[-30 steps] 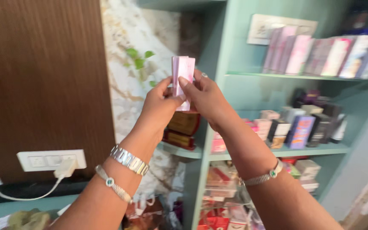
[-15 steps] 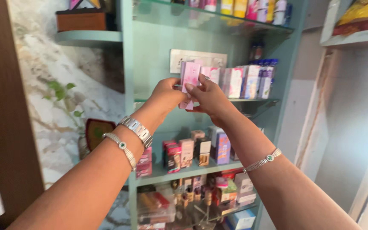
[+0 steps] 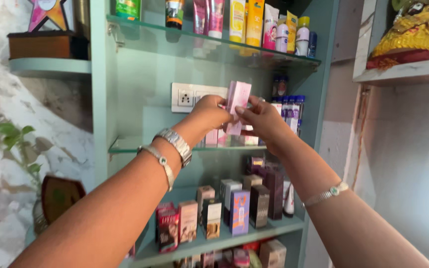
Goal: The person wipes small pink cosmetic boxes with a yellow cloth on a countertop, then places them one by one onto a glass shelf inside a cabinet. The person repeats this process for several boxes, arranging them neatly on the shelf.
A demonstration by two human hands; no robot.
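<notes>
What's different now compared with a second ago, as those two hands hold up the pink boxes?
Both hands, the left hand and the right hand, have carried the pink boxes away from the marble wall and the wooden panel, over to the green shelf unit, level with its glass shelf. The view swung along with them. The grip is unchanged: both hands still pinch the boxes upright.

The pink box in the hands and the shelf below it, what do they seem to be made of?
Pink box: probably thin cardboard with a slight sheen; flat faces, sharp folded edges. Shelf: likely clear glass; thin greenish edge, and the wall shows through it.
</notes>
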